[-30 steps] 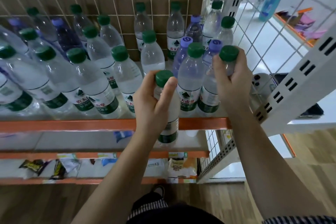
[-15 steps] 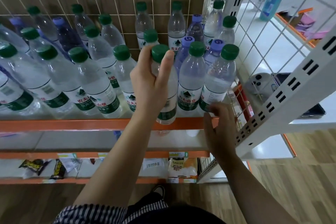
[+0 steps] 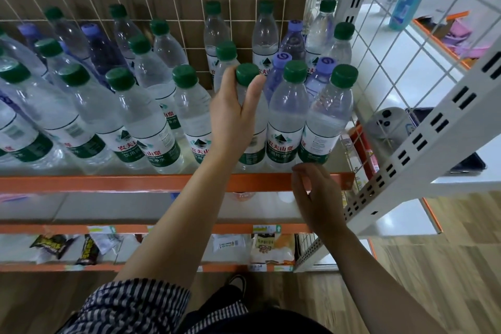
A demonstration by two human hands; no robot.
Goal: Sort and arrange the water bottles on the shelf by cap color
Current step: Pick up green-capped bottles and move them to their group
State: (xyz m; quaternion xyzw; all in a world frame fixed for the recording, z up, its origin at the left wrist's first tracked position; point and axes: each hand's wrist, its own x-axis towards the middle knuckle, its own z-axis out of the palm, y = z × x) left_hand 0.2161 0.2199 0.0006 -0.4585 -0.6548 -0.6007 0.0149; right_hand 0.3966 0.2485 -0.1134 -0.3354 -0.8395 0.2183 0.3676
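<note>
Many water bottles (image 3: 141, 122) stand on the top shelf (image 3: 135, 183). Most have green caps and a few have purple caps. The left hand (image 3: 233, 114) has its grip curled round one green-cap bottle (image 3: 247, 75) in the near row, with the thumb up by the cap. This bottle is at the front of the shelf, just beside the next green-capped one on its right. The hand hides most of its body, so only the cap and the bottom of the label show.

The right hand (image 3: 317, 192) hangs in front of the orange shelf edge, near the right end. Its grip is loose and holds nothing. I cannot tell if the fingers touch the edge.

Two purple-cap bottles (image 3: 283, 58) peek out behind the near row on the right, with their bodies mostly hidden. More purple caps sit far back on the left, dark and hard to see. Bottles at the far left are cut off. Snack packs (image 3: 51, 245) on a lower shelf (image 3: 162, 267) look blurry.
</note>
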